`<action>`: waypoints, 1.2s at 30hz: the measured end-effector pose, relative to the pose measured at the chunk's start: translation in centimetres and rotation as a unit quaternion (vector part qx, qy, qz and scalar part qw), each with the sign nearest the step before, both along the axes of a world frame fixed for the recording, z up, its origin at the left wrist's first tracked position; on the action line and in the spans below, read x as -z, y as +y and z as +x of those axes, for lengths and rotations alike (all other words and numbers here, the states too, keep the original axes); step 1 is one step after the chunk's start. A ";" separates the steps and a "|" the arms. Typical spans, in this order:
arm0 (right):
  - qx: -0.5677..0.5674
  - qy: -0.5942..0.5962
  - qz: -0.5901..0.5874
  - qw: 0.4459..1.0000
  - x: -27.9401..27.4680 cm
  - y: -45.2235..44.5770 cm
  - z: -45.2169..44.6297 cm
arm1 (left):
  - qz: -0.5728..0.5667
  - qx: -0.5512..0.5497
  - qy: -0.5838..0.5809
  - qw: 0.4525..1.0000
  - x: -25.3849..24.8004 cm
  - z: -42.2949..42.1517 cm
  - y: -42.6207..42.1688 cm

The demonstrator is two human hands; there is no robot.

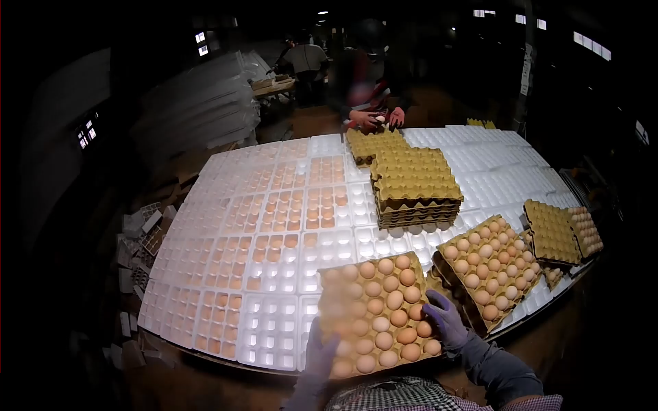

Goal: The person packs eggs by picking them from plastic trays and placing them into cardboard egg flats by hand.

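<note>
A brown pulp egg tray (416,260) full of eggs lies at the table's front, in front of my body. My gloved left hand (320,353) grips its left edge, with fingers blurred by haze on the lens. At the right edge, my gloved right hand (447,319) holds the tray, its fingertips near the eggs (416,312). Just to the right stands a stack of pulp trays (458,291), its top one full of eggs. Left of my tray, a white moulded tray (267,329) has bare square cells.
White trays cover the table, many at left holding eggs (219,322). Pulp trays (416,179) are stacked mid-table, with another pile (552,231) at right. Across the table, a co-worker's hands (367,120) are near an egg. Broken packaging (140,240) lies on the floor at left.
</note>
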State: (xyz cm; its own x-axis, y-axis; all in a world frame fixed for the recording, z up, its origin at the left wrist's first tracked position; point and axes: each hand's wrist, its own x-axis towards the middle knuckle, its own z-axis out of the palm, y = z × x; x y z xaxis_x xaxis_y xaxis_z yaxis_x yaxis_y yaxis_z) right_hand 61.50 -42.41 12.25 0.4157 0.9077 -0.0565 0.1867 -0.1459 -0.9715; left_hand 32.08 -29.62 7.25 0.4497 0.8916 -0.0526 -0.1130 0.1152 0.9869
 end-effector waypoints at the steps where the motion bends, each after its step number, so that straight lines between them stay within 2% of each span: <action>1: 0.029 -0.004 -0.005 1.000 1.9 0.1 0.3 | 0.016 0.014 0.000 1.000 1.6 0.4 0.5; 2: 0.059 -0.008 -0.011 0.998 3.9 0.2 0.6 | 0.017 0.012 -0.001 1.000 2.1 1.2 1.0; 3: 0.090 0.003 -0.016 0.996 4.9 0.8 0.5 | 0.049 -0.002 0.070 0.996 2.4 2.1 1.1; 4: 0.093 -0.009 -0.009 0.996 5.3 0.5 0.6 | 0.076 -0.013 0.144 0.987 2.6 2.2 0.9; 5: 0.102 0.041 -0.009 0.994 4.0 0.6 -0.2 | 0.067 -0.011 0.152 0.986 2.3 1.9 1.0; 7: 0.072 -0.142 -0.011 0.987 11.0 0.0 2.2 | 0.155 0.107 0.396 0.899 1.4 1.9 1.8; 8: 0.048 -0.345 -0.087 0.933 6.8 -0.1 0.2 | 0.151 0.105 0.398 0.899 0.9 1.6 1.6; 9: 0.043 -0.346 -0.088 0.933 4.6 0.0 -1.3 | 0.193 0.111 0.406 0.886 0.0 1.0 1.0; 11: -0.064 -0.477 0.008 0.876 2.4 0.4 -3.9 | 0.279 0.124 0.421 0.854 -1.3 0.3 -0.1; 12: -0.132 -0.486 0.020 0.864 2.8 0.5 -5.3 | 0.277 0.123 0.425 0.853 -0.5 -0.1 -0.7; 13: -0.200 -0.491 0.030 0.847 3.6 0.1 -6.9 | 0.355 0.157 0.395 0.832 1.4 -0.8 -2.0; 14: -0.254 -0.539 0.025 0.803 4.4 -0.4 -8.5 | 0.429 0.189 0.361 0.806 3.0 -1.3 -3.3; 15: -0.273 -0.529 0.037 0.803 5.0 -1.1 -9.8 | 0.422 0.186 0.365 0.809 4.5 -1.5 -4.3; 17: -0.234 -0.568 0.068 0.786 6.1 -1.5 -10.7 | 0.402 0.139 0.303 0.853 5.3 -1.4 -5.1; 18: -0.230 -0.570 0.073 0.785 6.2 -1.6 -10.6 | 0.463 0.129 0.342 0.808 5.8 -1.4 -5.3; 19: -0.229 -0.570 0.072 0.786 5.8 -2.1 -10.6 | 0.453 0.133 0.346 0.811 5.6 -1.3 -5.4; 20: -0.189 -0.583 0.120 0.781 7.5 -2.5 -10.7 | 0.474 0.107 0.323 0.812 5.4 -1.3 -5.5; 22: -0.198 -0.545 0.152 0.800 7.8 -2.0 -10.4 | 0.505 0.068 0.311 0.802 5.2 -1.4 -6.2; 24: -0.271 -0.402 0.126 0.865 5.9 -0.5 -9.0 | 0.465 0.097 0.309 0.824 4.5 -1.1 -6.4; 25: -0.259 -0.294 0.121 0.912 5.7 -0.1 -8.1 | 0.473 0.086 0.304 0.822 4.6 -1.3 -6.6; 26: -0.201 -0.147 0.044 0.968 4.7 -0.2 -7.5 | 0.471 0.076 0.291 0.830 5.4 -1.2 -6.5; 27: -0.091 0.199 -0.027 0.975 3.6 -0.2 -7.1 | 0.475 0.063 0.278 0.832 6.0 -1.5 -6.9; 28: -0.031 0.376 0.039 0.925 3.1 0.5 -6.3 | 0.466 0.061 0.284 0.835 6.3 -1.6 -7.6; 29: -0.005 0.425 0.052 0.904 3.1 1.2 -5.4 | 0.448 0.045 0.273 0.850 6.4 -1.5 -7.8; 31: -0.078 0.152 -0.031 0.985 1.8 2.2 -5.0 | 0.438 0.030 0.260 0.860 6.3 -1.3 -7.8; 32: -0.207 -0.133 0.042 0.968 2.4 3.3 -4.9 | 0.387 -0.004 0.227 0.893 6.3 -1.2 -8.0; 33: -0.288 -0.287 0.125 0.905 2.4 3.7 -5.7 | 0.333 -0.037 0.193 0.922 6.3 -1.1 -8.2; 34: -0.302 -0.385 0.055 0.870 2.7 3.8 -7.1 | 0.304 -0.118 0.207 0.922 6.3 -0.9 -8.3; 35: -0.309 -0.476 -0.017 0.823 3.4 3.6 -8.2 | -0.053 -0.238 -0.059 0.968 5.5 0.3 -8.7; 36: -0.304 -0.473 -0.018 0.827 4.5 3.5 -8.3 | 0.092 -0.234 0.092 0.963 4.8 -0.1 -7.8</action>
State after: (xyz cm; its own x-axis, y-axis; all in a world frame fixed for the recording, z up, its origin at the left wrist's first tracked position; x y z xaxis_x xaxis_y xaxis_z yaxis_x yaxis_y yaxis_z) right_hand 53.20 -38.91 7.75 -0.2437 0.9699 0.0008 0.9097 0.2288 -0.3464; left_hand 32.01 -37.40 2.43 -0.0058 0.9964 0.0848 0.0695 -0.0842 0.9940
